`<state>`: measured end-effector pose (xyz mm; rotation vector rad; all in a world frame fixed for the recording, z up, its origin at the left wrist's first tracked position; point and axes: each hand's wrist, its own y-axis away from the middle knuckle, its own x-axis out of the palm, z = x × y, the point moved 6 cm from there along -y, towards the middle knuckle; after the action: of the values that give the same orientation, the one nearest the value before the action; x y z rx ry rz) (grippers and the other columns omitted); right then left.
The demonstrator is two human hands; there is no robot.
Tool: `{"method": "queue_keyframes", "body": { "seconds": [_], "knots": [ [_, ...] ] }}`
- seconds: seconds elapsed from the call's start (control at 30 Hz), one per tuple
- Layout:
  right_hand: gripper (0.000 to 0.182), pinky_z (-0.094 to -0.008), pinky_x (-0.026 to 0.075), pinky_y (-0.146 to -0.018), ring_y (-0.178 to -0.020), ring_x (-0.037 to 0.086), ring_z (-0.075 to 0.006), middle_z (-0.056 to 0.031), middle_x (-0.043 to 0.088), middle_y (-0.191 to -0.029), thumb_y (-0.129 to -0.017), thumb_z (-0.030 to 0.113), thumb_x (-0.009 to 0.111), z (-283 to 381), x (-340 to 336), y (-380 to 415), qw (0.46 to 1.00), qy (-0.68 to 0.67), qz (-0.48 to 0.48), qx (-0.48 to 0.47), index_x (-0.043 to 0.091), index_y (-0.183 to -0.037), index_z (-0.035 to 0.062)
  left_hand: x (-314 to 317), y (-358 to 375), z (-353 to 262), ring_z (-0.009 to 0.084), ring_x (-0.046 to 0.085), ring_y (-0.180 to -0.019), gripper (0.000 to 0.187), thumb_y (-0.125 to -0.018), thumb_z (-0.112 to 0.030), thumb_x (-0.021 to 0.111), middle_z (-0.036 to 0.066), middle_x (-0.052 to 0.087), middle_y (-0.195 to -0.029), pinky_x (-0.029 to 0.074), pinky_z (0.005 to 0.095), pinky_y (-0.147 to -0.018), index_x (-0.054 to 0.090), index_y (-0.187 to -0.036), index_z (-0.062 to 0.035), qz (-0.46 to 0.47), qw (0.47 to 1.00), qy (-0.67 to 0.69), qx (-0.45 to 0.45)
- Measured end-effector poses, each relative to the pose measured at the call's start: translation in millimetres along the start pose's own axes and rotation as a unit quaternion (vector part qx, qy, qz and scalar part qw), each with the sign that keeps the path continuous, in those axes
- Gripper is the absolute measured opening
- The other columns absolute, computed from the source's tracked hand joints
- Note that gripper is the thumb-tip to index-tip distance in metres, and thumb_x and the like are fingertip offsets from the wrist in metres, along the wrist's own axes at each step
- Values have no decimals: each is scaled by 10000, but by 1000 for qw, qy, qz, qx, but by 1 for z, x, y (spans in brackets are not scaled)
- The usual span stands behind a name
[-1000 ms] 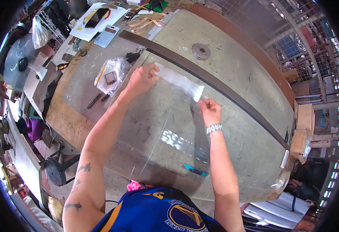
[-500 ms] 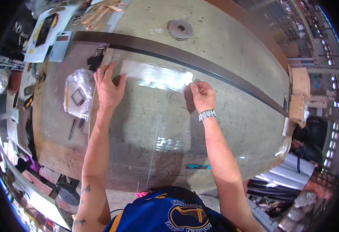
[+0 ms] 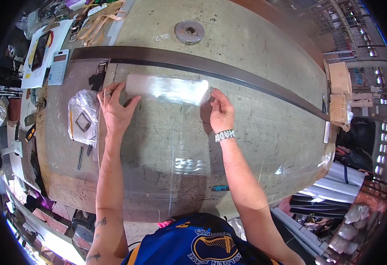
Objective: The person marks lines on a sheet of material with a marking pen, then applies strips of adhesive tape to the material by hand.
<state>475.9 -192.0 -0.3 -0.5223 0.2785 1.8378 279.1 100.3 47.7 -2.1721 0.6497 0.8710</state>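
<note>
A clear, shiny rectangular plastic strip [image 3: 167, 89] lies crosswise over the worktable, just in front of a long dark bar. At its left end is my left hand [image 3: 116, 108], its fingers spread and thumb stretched out beside the edge. My right hand [image 3: 222, 112] is at the strip's right end, thumb and fingers pinched together at the corner. Glare hides part of the strip's surface. A clear plastic bag [image 3: 83, 117] with a square metal frame inside lies left of my left hand.
The long dark bar [image 3: 193, 69] spans the worktable [image 3: 158, 141]. Beyond it sits a round metal weight [image 3: 189, 32]. A calculator [image 3: 59, 66] and phone [image 3: 40, 52] lie at the far left. A blue cutter [image 3: 220, 188] is near the front edge; cardboard boxes [image 3: 339, 79] stand at right.
The view has shifted, so things on the table appear a little further left. Both hands stay at the strip's ends, and the strip looks less blurred.
</note>
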Motion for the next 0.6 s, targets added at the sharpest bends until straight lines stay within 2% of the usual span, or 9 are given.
{"method": "queue_keyframes", "body": {
  "seconds": [0.1,0.2,0.23,0.33,0.37,0.4,0.47,0.6],
  "knots": [
    [430,-272,548,-914,-1005,663,-126,-106,734,-1263,-1022,-85,494,2,4,7,999,30,-5,-24,658,-1390,68,0,0,-4,362,554,-1170,541,-737,-225,929,120,664,-1241,441,472,-1062,736,-1200,-24,-3,1000,-6,8],
    [470,-275,531,-954,-1056,656,-133,-99,724,-1321,-1029,-89,483,16,8,10,990,-135,29,-13,617,-1448,77,3,1,-1,364,555,-1167,526,-743,-227,922,124,663,-1230,445,477,-1059,739,-1195,-29,5,1000,-19,18],
    [499,-273,514,-967,-1098,645,-133,-90,709,-1361,-1045,-72,480,11,7,10,989,-140,50,-2,560,-1511,87,5,2,0,366,553,-1171,524,-743,-237,921,130,662,-1219,445,481,-1059,741,-1190,-31,3,999,-25,20],
    [476,-270,507,-953,-1115,642,-129,-82,697,-1382,-1076,-4,494,-1,-7,13,983,-174,38,50,529,-1540,94,8,-4,7,373,558,-1182,497,-766,-259,908,149,661,-1211,446,485,-1061,744,-1178,-35,-5,999,-24,30],
    [467,-268,502,-937,-1141,640,-131,-83,681,-1407,-1096,68,512,-4,-21,15,986,-162,44,17,503,-1562,103,9,1,12,376,561,-1186,485,-777,-266,902,155,661,-1212,446,485,-1062,745,-1174,-37,0,999,-23,27],
    [403,-314,497,-1067,-1227,670,-223,-154,679,-1394,-1089,36,478,1,-38,21,987,-149,29,47,551,-1485,19,9,2,13,382,570,-1173,469,-802,-271,884,169,664,-1209,449,485,-1059,742,-1181,-36,-8,999,-29,28],
    [394,-334,508,-1048,-1219,673,-240,-171,681,-1384,-1071,55,521,-6,-78,37,993,-115,10,-8,575,-1459,10,11,5,26,397,554,-1266,542,-826,-310,872,186,657,-1294,412,479,-1114,702,-1251,-20,3,1000,-16,24],
    [391,-374,512,-1046,-1217,674,-304,-197,691,-1346,-1025,53,584,-10,-179,108,997,31,-63,-16,610,-1410,-10,-8,45,-4,413,525,-1343,676,-851,-370,856,201,620,-1401,355,488,-1180,626,-1381,-18,21,998,-44,-25]
  ]
}}
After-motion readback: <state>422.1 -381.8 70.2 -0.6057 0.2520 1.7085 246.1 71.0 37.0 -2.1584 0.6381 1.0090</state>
